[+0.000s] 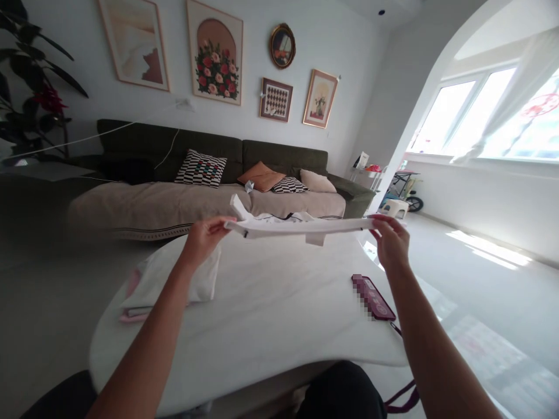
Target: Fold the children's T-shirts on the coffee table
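A white garment point(301, 227) is held flat and stretched out above the white table point(262, 326), seen edge-on. My left hand point(205, 235) pinches its left end, fingers closed. At the right end, my right hand point(391, 241) grips it the same way. Both arms reach forward over the table.
A small stack of folded white and pink clothes point(174, 285) lies on the table's left side. A dark red phone point(373, 297) rests near the right edge. Behind the table stands a dark green sofa point(174, 151) with several cushions. A plant point(30, 87) stands far left; windows point(493, 116) at right.
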The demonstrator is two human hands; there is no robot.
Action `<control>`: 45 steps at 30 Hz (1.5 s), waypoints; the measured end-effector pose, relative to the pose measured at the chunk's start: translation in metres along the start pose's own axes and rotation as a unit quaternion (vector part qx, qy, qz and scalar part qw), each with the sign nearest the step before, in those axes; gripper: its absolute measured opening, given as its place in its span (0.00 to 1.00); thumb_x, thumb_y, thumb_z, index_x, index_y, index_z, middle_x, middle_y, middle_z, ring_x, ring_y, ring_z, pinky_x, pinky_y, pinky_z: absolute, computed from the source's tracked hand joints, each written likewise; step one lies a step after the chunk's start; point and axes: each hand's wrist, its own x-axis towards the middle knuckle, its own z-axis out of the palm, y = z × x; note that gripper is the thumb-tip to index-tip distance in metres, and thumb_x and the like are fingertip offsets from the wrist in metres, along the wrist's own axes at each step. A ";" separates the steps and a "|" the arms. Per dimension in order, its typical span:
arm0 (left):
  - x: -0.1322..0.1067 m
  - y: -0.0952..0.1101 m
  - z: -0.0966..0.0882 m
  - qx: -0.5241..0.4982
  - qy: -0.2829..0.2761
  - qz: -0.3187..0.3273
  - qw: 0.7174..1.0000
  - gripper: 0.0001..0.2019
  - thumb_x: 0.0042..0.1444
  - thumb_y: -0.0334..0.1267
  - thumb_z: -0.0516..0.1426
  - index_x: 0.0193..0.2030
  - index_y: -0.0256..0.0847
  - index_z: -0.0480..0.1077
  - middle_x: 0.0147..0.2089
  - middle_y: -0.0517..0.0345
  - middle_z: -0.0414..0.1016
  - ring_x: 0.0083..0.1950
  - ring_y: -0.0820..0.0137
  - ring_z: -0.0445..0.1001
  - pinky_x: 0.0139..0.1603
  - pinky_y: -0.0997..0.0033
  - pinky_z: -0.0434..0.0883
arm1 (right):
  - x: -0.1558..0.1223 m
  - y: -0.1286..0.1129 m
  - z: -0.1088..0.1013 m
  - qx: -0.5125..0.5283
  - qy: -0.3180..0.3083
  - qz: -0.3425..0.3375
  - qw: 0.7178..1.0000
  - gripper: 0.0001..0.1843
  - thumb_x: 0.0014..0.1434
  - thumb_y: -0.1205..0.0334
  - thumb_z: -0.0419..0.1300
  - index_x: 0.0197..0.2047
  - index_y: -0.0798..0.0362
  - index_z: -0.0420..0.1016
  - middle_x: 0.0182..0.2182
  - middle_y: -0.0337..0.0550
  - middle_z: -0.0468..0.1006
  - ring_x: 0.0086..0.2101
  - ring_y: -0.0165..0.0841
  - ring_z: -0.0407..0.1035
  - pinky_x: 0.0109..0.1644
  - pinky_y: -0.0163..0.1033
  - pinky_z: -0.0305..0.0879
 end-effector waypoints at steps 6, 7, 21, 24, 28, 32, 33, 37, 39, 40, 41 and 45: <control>-0.122 -0.076 0.038 0.062 -0.158 -0.100 0.980 0.12 0.48 0.44 0.56 0.35 0.39 0.74 0.45 0.52 0.76 0.47 0.63 0.72 0.48 0.66 0.69 | -0.104 0.100 -0.046 -0.153 -0.044 0.107 0.981 0.18 0.43 0.53 0.56 0.35 0.56 0.73 0.22 0.38 0.71 0.25 0.29 0.64 0.29 0.34 0.60; -0.144 -0.085 0.045 0.075 -0.186 -0.115 0.973 0.11 0.49 0.42 0.55 0.35 0.40 0.74 0.45 0.52 0.76 0.47 0.64 0.72 0.49 0.66 0.68 | -0.121 0.114 -0.055 -0.183 -0.058 0.123 0.974 0.18 0.42 0.53 0.56 0.34 0.57 0.73 0.20 0.38 0.70 0.23 0.30 0.63 0.27 0.34 0.59; -0.151 -0.109 0.101 0.269 -0.274 -0.047 0.922 0.24 0.58 0.49 0.45 0.57 0.42 0.61 0.61 0.51 0.59 0.62 0.62 0.54 0.60 0.61 0.54 | -0.192 0.143 -0.016 -0.544 -0.315 -0.006 0.778 0.24 0.59 0.55 0.43 0.55 0.52 0.65 0.59 0.50 0.57 0.59 0.41 0.48 0.58 0.46 0.47; -0.145 -0.140 0.129 0.358 -0.259 -0.063 0.895 0.29 0.56 0.53 0.46 0.62 0.44 0.53 0.66 0.49 0.47 0.66 0.54 0.42 0.60 0.51 0.50 | -0.218 0.145 0.024 -0.530 -0.418 0.019 0.738 0.29 0.59 0.49 0.44 0.63 0.45 0.49 0.64 0.42 0.42 0.62 0.43 0.31 0.60 0.54 0.39; -0.158 -0.162 0.135 0.409 -0.252 -0.065 0.875 0.29 0.55 0.57 0.44 0.62 0.51 0.52 0.67 0.51 0.46 0.66 0.53 0.41 0.60 0.50 0.48 | -0.203 0.151 0.026 -0.480 -0.487 0.078 0.726 0.32 0.52 0.49 0.55 0.60 0.43 0.56 0.62 0.45 0.51 0.60 0.44 0.42 0.58 0.50 0.46; -0.160 -0.161 0.131 0.416 -0.248 -0.060 0.873 0.30 0.55 0.58 0.42 0.63 0.52 0.50 0.67 0.52 0.45 0.66 0.54 0.40 0.61 0.51 0.47 | -0.115 0.167 0.020 -0.482 -0.391 0.155 0.769 0.15 0.58 0.55 0.52 0.43 0.50 0.74 0.44 0.44 0.74 0.46 0.36 0.67 0.48 0.37 0.60; -0.159 -0.160 0.131 0.415 -0.249 -0.062 0.873 0.30 0.55 0.58 0.42 0.63 0.52 0.50 0.67 0.52 0.45 0.66 0.54 0.41 0.61 0.51 0.47 | -0.092 0.174 0.020 -0.502 -0.348 0.169 0.773 0.16 0.60 0.56 0.49 0.44 0.52 0.72 0.43 0.46 0.74 0.45 0.36 0.67 0.48 0.39 0.61; -0.156 -0.158 0.132 0.405 -0.252 -0.073 0.876 0.29 0.55 0.58 0.42 0.62 0.53 0.50 0.67 0.54 0.45 0.67 0.56 0.41 0.61 0.51 0.47 | -0.029 0.210 0.027 -0.551 -0.230 0.232 0.768 0.17 0.60 0.56 0.52 0.49 0.55 0.65 0.47 0.47 0.68 0.44 0.35 0.66 0.46 0.46 0.64; -0.156 -0.159 0.132 0.399 -0.251 -0.078 0.878 0.29 0.55 0.58 0.43 0.62 0.53 0.50 0.67 0.55 0.45 0.67 0.57 0.41 0.61 0.50 0.47 | -0.017 0.226 0.033 -0.549 -0.217 0.266 0.762 0.17 0.59 0.56 0.53 0.50 0.55 0.64 0.47 0.46 0.67 0.42 0.34 0.66 0.45 0.46 0.65; -0.156 -0.159 0.132 0.395 -0.251 -0.081 0.880 0.29 0.55 0.57 0.43 0.62 0.53 0.51 0.67 0.55 0.45 0.67 0.57 0.41 0.61 0.50 0.46 | -0.014 0.234 0.037 -0.544 -0.219 0.280 0.760 0.17 0.59 0.56 0.53 0.50 0.55 0.64 0.47 0.46 0.68 0.42 0.34 0.66 0.44 0.46 0.65; -0.156 -0.159 0.132 0.392 -0.251 -0.085 0.881 0.29 0.55 0.57 0.43 0.62 0.53 0.51 0.67 0.54 0.45 0.67 0.57 0.41 0.61 0.49 0.46 | -0.012 0.240 0.041 -0.538 -0.225 0.290 0.759 0.17 0.59 0.56 0.53 0.50 0.55 0.64 0.47 0.46 0.68 0.42 0.34 0.66 0.44 0.45 0.66; -0.154 -0.157 0.130 0.373 -0.257 -0.102 0.886 0.29 0.53 0.58 0.45 0.61 0.53 0.53 0.67 0.53 0.46 0.66 0.56 0.41 0.61 0.47 0.45 | -0.008 0.255 0.062 -0.496 -0.284 0.303 0.763 0.17 0.59 0.56 0.54 0.49 0.56 0.65 0.45 0.45 0.69 0.40 0.33 0.67 0.42 0.44 0.66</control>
